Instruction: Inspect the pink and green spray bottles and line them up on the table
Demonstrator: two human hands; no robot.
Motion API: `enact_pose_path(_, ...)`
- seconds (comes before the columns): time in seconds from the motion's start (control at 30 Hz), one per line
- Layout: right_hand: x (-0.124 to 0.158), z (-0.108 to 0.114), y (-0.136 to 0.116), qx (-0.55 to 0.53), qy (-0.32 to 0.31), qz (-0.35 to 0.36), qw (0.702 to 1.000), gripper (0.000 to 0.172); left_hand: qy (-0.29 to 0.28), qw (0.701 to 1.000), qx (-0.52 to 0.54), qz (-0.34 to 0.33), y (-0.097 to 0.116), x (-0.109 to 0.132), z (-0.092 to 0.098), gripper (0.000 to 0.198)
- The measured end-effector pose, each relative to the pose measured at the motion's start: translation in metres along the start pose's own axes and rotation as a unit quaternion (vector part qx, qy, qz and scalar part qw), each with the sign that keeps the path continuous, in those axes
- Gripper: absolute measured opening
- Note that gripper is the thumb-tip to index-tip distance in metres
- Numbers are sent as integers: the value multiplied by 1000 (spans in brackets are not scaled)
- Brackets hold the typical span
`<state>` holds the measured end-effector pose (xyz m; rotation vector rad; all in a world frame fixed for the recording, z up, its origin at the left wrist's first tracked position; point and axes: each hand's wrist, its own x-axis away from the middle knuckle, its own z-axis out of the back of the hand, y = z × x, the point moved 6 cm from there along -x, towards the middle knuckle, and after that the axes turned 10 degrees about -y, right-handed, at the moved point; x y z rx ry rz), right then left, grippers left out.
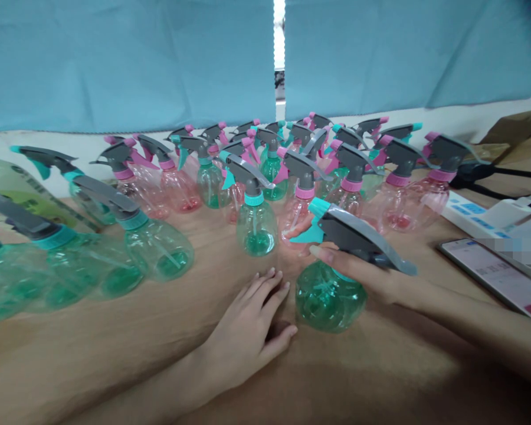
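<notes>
My right hand (358,268) is closed around the neck of a green spray bottle (330,304), just under its grey head and teal trigger. The bottle's nozzle points to the left. Beside it, my left hand (250,327) lies palm down on the wooden table (128,354), fingers stretched out, holding nothing. Beyond the left hand stands another green spray bottle (256,230) with a teal collar. A pink spray bottle (304,192) stands behind the held one, partly hidden by it and by my right fingers.
Several pink and green spray bottles crowd the back of the table. A row of green spray bottles (159,254) stands at left, near a pale green package (22,189). On the right lie a phone (491,271) and a white power strip (469,209) with cables. Blue curtains (128,65) hang behind.
</notes>
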<state>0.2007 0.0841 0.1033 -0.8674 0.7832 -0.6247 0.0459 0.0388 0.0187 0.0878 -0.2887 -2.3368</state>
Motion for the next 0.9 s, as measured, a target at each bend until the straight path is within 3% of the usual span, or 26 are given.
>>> enact_pose_path(0.07,0,0,-1,-4,-6,7,1000,15,-4,1000,-5,0,0,0,-1,55)
enact_pose_path(0.2,2,0,1,12,-22,-25,999,7,-5,1000,-7,2,0,-1,-1,55)
enact_pose_path(0.33,3,0,3,23,-31,-26,999,12,3,1000,-1,-1,0,0,0,54)
enact_pose_path(0.57,-2,-1,1,7,9,16,1000,5,-1,1000,-2,0,-1,-1,0,54)
enact_pose_path(0.7,-2,0,-7,35,41,64,997,14,1,1000,-5,0,0,0,0,53)
enact_pose_path(0.9,-2,4,-20,67,-23,66,995,16,-17,1000,-26,2,0,-1,-1,57)
